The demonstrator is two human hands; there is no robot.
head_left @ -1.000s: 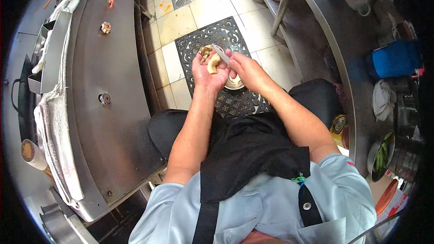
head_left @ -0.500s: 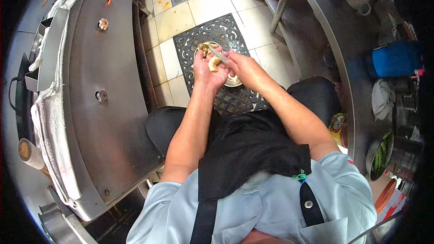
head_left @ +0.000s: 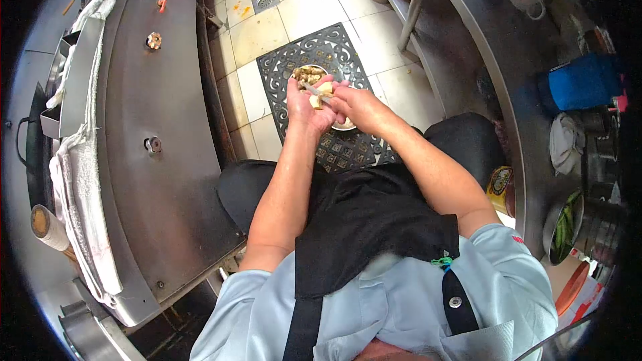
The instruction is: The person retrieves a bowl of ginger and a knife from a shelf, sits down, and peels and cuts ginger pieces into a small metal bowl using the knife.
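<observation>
My left hand (head_left: 306, 112) is palm up, its fingers curled around a pale yellow piece of food (head_left: 315, 102) whose kind I cannot make out. My right hand (head_left: 362, 105) grips a small knife (head_left: 311, 89), its blade lying across the pale food over my left palm. Pale yellow shows on both sides of the blade, so it looks cut or partly cut. Just beyond my left fingers is a bowl of brown-and-cream chunks (head_left: 309, 73). Below my hands, a second pale container (head_left: 346, 124) is mostly hidden.
A black patterned rubber mat (head_left: 344, 150) lies on the tiled floor (head_left: 307, 0). To the left runs a steel counter (head_left: 180, 87) with knobs; to the right, a steel shelf (head_left: 498, 93) holds a bowl of green vegetables (head_left: 566, 224) and a blue container (head_left: 582, 87).
The knife blade has come down from above the curved pale piece to lie across it. Pale food now shows on both sides of the blade. My arms have hardly moved.
</observation>
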